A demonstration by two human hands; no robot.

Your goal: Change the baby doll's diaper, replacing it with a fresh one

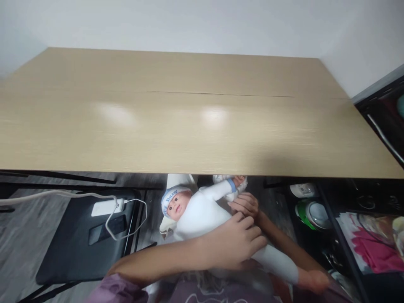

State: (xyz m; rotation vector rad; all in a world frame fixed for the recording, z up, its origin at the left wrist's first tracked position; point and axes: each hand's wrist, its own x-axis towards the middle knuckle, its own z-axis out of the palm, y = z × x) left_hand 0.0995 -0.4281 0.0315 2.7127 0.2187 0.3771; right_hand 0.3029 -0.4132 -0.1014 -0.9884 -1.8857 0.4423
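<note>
A baby doll (202,216) in a white suit with blue cuffs lies across my lap, its head to the left and its legs to the lower right. It wears a blue and white cap (168,203) with lettering. My left hand (233,242) reaches over the doll's lower body with curled fingers gripping around its hip. Close beyond it, my right hand (244,205) is also closed, its bent fingers at the suit beside the doll's raised arm. The fingertips of both hands are partly hidden.
A wooden table (176,139) spans the view ahead. On the left, a black stool (78,244) carries a white power bank (107,207) with a cable and a dark phone (107,229). At the right stands a black shelf (341,235) with a green container (304,214) and pink cloth (377,252).
</note>
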